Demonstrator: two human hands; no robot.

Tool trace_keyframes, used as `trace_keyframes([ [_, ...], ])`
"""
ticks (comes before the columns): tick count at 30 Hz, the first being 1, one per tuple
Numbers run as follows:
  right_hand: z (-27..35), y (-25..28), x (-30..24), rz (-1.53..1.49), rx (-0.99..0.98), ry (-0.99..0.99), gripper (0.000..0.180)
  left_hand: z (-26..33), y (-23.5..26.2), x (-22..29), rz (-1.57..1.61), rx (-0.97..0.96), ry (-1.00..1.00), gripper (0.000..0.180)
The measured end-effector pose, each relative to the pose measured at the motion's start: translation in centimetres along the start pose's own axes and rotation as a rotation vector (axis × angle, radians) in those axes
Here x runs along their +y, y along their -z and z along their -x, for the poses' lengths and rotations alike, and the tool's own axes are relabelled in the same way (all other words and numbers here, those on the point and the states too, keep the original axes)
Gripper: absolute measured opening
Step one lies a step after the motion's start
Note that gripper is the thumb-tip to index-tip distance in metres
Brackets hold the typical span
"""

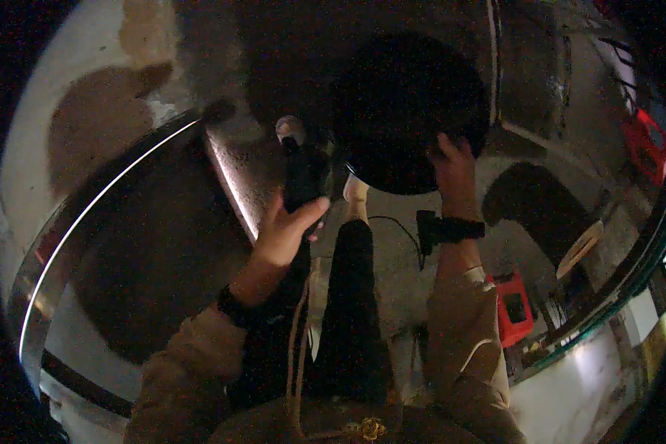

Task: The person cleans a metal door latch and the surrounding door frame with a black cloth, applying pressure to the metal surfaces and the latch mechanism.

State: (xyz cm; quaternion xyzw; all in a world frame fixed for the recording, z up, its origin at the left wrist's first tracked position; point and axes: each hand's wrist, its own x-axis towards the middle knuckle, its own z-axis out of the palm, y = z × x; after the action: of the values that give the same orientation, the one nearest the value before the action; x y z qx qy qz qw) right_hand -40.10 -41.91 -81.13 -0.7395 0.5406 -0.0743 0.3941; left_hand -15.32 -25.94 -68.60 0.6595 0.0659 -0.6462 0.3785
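While the left hand (283,226) grips a dark tool (303,174), the right hand (457,174) meets the edge of a black disc (407,103).

The tool is near-black and slim, with a paler, rounded head (288,129); its long axis runs away from the person, head foremost and leaning slightly left, and the left fingers and thumb are wrapped round its near end. The disc, just right of the tool and ahead of the person's legs (351,296), is broad, matt and almost circular, with no clear long axis; whether it is flat or hollow is lost in shadow. The right fingers lie over its lower right part, but whether they clasp it cannot be told.
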Motion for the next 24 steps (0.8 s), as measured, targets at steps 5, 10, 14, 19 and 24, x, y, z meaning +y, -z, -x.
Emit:
trace_keyframes([
  [5,-0.1,-3.7,3.2,0.546,0.027,0.238,0.037,-0.1,-0.5,-0.6,0.019,-0.054,-0.085,0.036],
  [10,-0.8,-3.8,-2.6,0.95,-0.761,0.229,0.034,3.5,-2.9,0.2,0.078,0.15,-0.2,0.039],
  [14,0.3,-3.9,2.0,0.662,-0.679,0.214,0.032,4.8,-3.0,-0.9,0.009,0.184,-0.112,0.045],
  [19,1.6,-0.9,1.0,0.464,-0.578,0.18,0.046,10.4,-3.4,-1.7,-0.176,0.241,-0.196,0.053],
  [24,1.4,4.5,-2.4,-0.228,-0.464,-0.191,0.058,15.6,-2.8,-3.6,-0.073,0.315,-0.254,0.058],
])
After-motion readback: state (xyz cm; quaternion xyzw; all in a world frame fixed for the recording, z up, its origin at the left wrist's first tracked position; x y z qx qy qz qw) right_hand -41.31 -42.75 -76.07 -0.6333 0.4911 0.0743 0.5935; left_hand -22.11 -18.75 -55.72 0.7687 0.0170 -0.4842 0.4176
